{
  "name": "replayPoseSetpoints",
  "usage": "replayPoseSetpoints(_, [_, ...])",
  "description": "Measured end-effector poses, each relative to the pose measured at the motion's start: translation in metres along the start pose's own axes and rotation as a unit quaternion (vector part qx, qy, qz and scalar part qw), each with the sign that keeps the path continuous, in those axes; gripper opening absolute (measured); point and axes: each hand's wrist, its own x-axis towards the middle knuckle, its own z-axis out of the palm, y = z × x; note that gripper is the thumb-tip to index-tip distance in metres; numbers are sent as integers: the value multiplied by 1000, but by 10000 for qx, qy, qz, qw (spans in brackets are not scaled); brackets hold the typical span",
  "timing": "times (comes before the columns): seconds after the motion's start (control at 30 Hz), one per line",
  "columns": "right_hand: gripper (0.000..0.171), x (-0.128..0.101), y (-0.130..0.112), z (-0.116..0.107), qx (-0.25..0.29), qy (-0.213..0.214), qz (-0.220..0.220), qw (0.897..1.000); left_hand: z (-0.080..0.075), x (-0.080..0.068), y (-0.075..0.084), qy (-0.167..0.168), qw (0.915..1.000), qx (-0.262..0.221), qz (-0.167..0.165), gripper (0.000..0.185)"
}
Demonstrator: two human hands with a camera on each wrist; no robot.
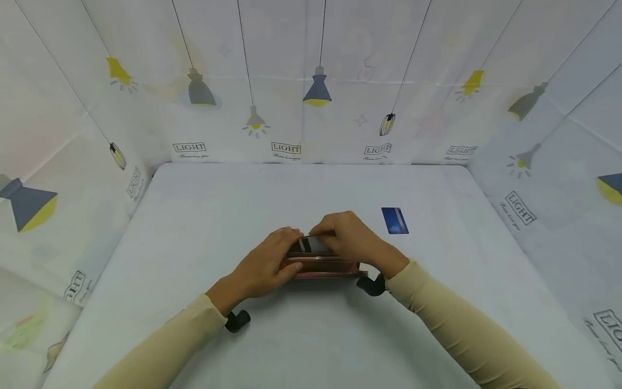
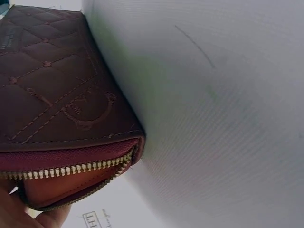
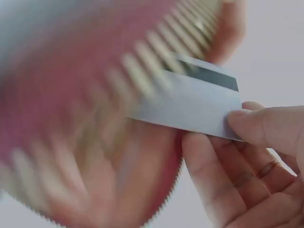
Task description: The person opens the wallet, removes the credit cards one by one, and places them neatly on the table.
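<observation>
Burgundy quilted leather marks the zip wallet (image 1: 323,266), which is held on the white table (image 1: 204,227) by the left hand (image 1: 264,267), fingers curled round its end. A grey card (image 3: 199,102) with a dark stripe is pinched by the right hand (image 1: 352,240) at the wallet's open mouth. 1 blue card (image 1: 394,220) lies just beside, to the right.

Right wrist view: wallet (image 3: 71,95) heavily motion-blurred, zipper teeth smeared. Card (image 3: 190,102) partly hidden inside it. Left wrist view: wallet cut off at left edge; left hand (image 2: 28,213) barely visible, bottom left.
</observation>
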Motion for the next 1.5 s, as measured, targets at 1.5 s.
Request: replayPoseSetpoints(1.5, [41, -79, 266, -88, 462, 1579, 4403, 8826, -12, -9, -3, -480, 9970, 455, -413, 109])
